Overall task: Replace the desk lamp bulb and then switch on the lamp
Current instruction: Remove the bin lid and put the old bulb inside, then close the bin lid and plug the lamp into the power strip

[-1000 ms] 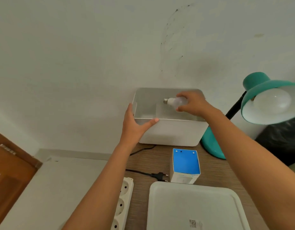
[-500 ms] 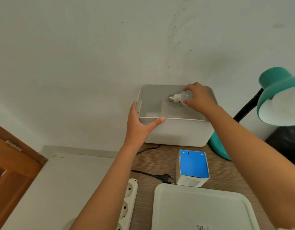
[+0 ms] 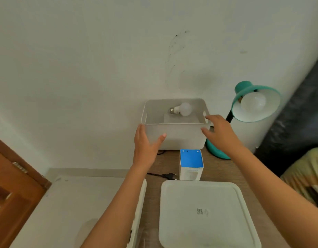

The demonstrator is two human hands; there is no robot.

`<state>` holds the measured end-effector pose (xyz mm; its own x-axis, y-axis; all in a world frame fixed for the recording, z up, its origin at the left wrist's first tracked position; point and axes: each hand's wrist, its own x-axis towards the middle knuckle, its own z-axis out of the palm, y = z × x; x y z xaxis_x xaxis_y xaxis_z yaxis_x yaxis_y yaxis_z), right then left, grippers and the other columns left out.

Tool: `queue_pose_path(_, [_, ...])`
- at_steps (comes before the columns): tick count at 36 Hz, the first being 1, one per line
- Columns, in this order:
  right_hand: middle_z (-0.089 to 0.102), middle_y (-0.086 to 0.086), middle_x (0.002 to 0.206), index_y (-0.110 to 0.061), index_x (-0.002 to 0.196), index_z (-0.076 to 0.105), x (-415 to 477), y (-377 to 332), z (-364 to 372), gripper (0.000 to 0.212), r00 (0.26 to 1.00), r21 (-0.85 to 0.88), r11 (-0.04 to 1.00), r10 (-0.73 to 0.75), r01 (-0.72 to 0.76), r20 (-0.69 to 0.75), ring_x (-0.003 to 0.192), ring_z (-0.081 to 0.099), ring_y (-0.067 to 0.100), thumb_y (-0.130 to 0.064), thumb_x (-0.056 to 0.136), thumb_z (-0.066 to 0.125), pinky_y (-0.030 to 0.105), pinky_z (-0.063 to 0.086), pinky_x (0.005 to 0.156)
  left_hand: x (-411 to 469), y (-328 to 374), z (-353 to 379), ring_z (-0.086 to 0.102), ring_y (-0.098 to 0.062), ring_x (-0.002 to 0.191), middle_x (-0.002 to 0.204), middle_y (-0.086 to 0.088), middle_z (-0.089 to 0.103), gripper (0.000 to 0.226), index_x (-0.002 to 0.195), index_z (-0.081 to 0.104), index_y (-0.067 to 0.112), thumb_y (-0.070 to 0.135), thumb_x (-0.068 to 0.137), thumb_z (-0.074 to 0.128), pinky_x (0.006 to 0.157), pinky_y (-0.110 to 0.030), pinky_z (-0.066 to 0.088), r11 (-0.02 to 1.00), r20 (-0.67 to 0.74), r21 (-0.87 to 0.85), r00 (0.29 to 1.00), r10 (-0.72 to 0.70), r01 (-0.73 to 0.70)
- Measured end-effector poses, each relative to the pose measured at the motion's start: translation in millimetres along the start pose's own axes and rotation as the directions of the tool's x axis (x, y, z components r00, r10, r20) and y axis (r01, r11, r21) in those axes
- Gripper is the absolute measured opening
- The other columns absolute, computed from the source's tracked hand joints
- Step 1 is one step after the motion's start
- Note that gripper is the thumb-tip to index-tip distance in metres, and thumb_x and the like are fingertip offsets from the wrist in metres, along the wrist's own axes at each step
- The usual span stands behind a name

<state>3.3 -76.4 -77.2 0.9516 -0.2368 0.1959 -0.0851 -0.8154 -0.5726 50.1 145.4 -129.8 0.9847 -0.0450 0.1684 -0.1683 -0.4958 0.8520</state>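
Nearest me, at six o'clock, the white lid (image 3: 204,215) lies flat on the wooden desk (image 3: 224,169), with the edge of the white power strip (image 3: 139,208) at seven o'clock, partly behind my left forearm. Just beyond the lid stands the blue-topped bulb carton (image 3: 191,164), and the black plug (image 3: 169,175) lies unplugged just to its left.

Further out, my left hand (image 3: 146,146) is spread, its fingers along the left front corner of the white bin (image 3: 181,136) and the thumb stretched across the front wall. My right hand (image 3: 218,133) is open too, fingers loose, at the bin's right front corner by the handle slot; I cannot tell whether it touches. Neither hand holds anything.

Inside the bin, at twelve o'clock, one bulb (image 3: 182,109) lies on its side, screw base pointing left. At two o'clock the teal desk lamp (image 3: 255,102) stands beside the bin against the wall, with a bulb in the shade (image 3: 253,102), unlit.
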Motion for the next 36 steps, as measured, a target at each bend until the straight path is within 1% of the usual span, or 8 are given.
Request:
queue_pose_path(6, [0.047, 0.018, 0.137, -0.002, 0.133, 0.044, -110, 32, 4, 0.047, 0.988, -0.048, 0.987, 0.153, -0.152, 0.028, 0.127, 0.042, 0.03, -0.021, 0.091, 0.056, 0.03, 0.029, 0.102, -94, -17, 12, 0.019, -0.018, 0.143, 0.156, -0.004, 0.018, 0.074, 0.147, 0.023, 0.014, 0.051, 0.089, 0.051, 0.11, -0.025, 0.017, 0.998, 0.166, 0.055, 0.986, 0.003, -0.012])
queue_pose_path(9, [0.049, 0.018, 0.132, -0.004, 0.126, 0.047, -158, 58, 17, 0.043, 0.952, -0.091, 0.953, 0.296, -0.289, 0.077, 0.121, 0.045, 0.03, -0.03, 0.092, 0.051, 0.034, 0.036, 0.096, -135, -36, 20, 0.017, -0.019, 0.143, 0.157, -0.005, 0.016, 0.077, 0.148, 0.018, 0.012, 0.051, 0.09, 0.05, 0.113, -0.031, 0.019, 0.989, 0.257, 0.141, 0.964, -0.068, 0.032])
queue_pose_path(14, [0.038, 0.017, 0.144, -0.005, 0.14, 0.031, -209, 88, 41, 0.061, 0.89, -0.103, 0.897, 0.441, -0.431, 0.116, 0.131, 0.037, 0.03, -0.037, 0.092, 0.05, 0.039, 0.031, 0.108, -171, -60, 27, 0.032, -0.024, 0.135, 0.149, -0.006, 0.03, 0.079, 0.145, 0.021, 0.016, 0.057, 0.085, 0.052, 0.111, -0.043, 0.031, 0.962, 0.32, 0.255, 0.931, -0.175, 0.093])
queue_pose_path(17, [0.037, 0.018, 0.143, -0.003, 0.139, 0.03, -228, 96, 49, 0.063, 0.894, -0.062, 0.9, 0.436, -0.432, 0.103, 0.13, 0.037, 0.032, -0.038, 0.091, 0.051, 0.041, 0.031, 0.108, -186, -69, 32, 0.023, -0.026, 0.14, 0.153, -0.01, 0.023, 0.081, 0.146, 0.017, 0.013, 0.055, 0.086, 0.052, 0.113, -0.048, 0.027, 0.951, 0.331, 0.291, 0.922, -0.2, 0.102])
queue_pose_path(20, [0.033, 0.017, 0.146, -0.003, 0.143, 0.024, -239, 98, 57, 0.068, 0.916, -0.021, 0.92, 0.393, -0.392, 0.077, 0.133, 0.034, 0.032, -0.037, 0.091, 0.051, 0.043, 0.029, 0.112, -196, -72, 38, 0.001, -0.024, 0.146, 0.159, -0.009, 0.003, 0.083, 0.149, 0.004, 0.009, 0.048, 0.091, 0.049, 0.119, -0.04, 0.006, 0.944, 0.329, 0.323, 0.927, -0.181, 0.069])
queue_pose_path(23, [0.033, 0.018, 0.146, -0.003, 0.142, 0.025, -244, 96, 65, 0.065, 0.932, -0.019, 0.933, 0.361, -0.36, 0.044, 0.132, 0.035, 0.032, -0.036, 0.091, 0.05, 0.045, 0.031, 0.112, -201, -72, 42, -0.003, -0.022, 0.146, 0.159, -0.008, 0.0, 0.08, 0.149, 0.001, 0.007, 0.046, 0.094, 0.045, 0.119, -0.037, 0.0, 0.946, 0.311, 0.322, 0.94, -0.142, 0.036])
queue_pose_path(31, [0.041, 0.017, 0.14, -0.001, 0.138, 0.032, -259, 86, 76, 0.062, 0.915, 0.057, 0.917, 0.398, -0.395, -0.069, 0.127, 0.042, 0.031, -0.03, 0.089, 0.056, 0.043, 0.037, 0.109, -204, -65, 40, 0.011, -0.026, 0.145, 0.158, -0.007, 0.01, 0.079, 0.149, 0.008, 0.009, 0.041, 0.092, 0.053, 0.118, -0.039, 0.015, 0.955, 0.279, 0.28, 0.943, -0.18, 0.099])
queue_pose_path(36, [0.045, 0.016, 0.136, -0.004, 0.134, 0.036, -269, 80, 70, 0.058, 0.904, 0.153, 0.906, 0.414, -0.396, -0.111, 0.124, 0.045, 0.031, -0.029, 0.087, 0.059, 0.046, 0.041, 0.105, -211, -62, 32, 0.024, -0.023, 0.141, 0.155, -0.006, 0.021, 0.078, 0.148, 0.016, 0.011, 0.035, 0.089, 0.06, 0.115, -0.039, 0.025, 0.98, 0.281, 0.134, 0.943, -0.18, 0.147])
